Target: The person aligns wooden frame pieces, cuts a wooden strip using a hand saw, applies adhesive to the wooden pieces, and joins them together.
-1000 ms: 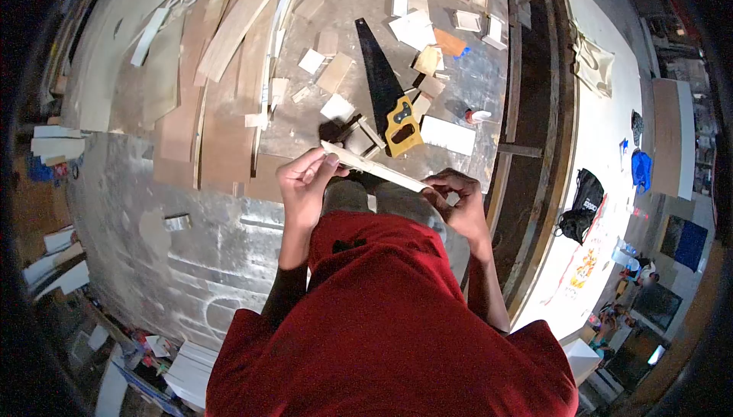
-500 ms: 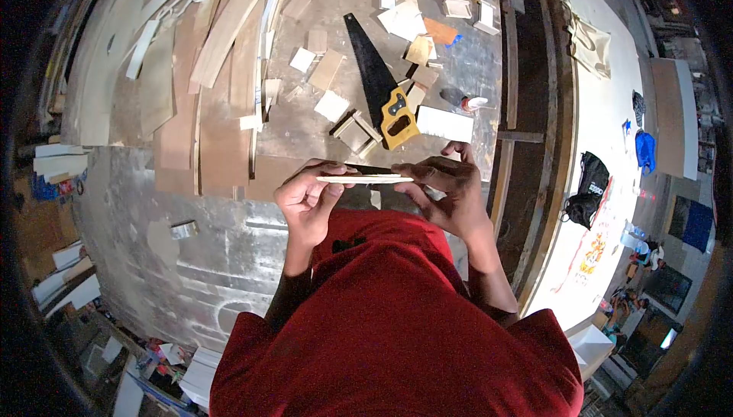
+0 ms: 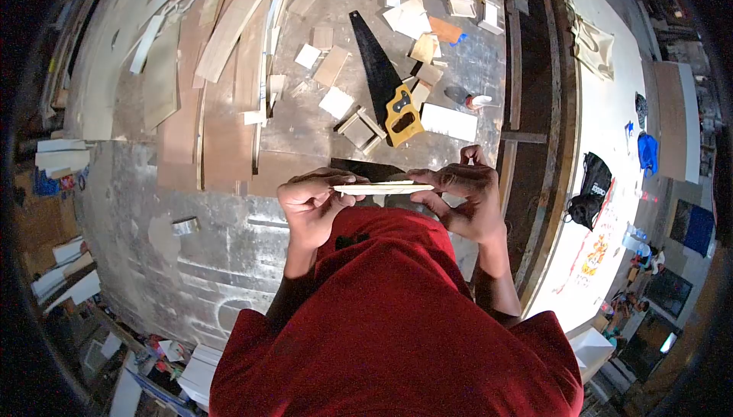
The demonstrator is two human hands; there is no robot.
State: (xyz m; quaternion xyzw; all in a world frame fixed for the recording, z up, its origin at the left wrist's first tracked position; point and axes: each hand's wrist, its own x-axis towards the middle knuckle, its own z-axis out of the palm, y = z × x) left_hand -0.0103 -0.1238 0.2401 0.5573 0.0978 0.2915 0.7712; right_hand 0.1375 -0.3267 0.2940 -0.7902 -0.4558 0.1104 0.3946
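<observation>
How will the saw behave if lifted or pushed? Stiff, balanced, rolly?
The saw probably won't roll: it lies flat, so a push should slide it, maybe into the white piece beside its handle. The long, tapering blade may flex slightly near its tip, and likely makes that end dip if lifted by the handle.

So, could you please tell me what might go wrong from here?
The thin wood is pinched near its ends between the left hand and right hand, so it might slip or crack if squeezed or bent.
The saw lies uncovered just beyond the hands, so reaching forward could brush its blade.
Loose scraps lie around the saw, so the piece could get mixed up if set down there.
</observation>
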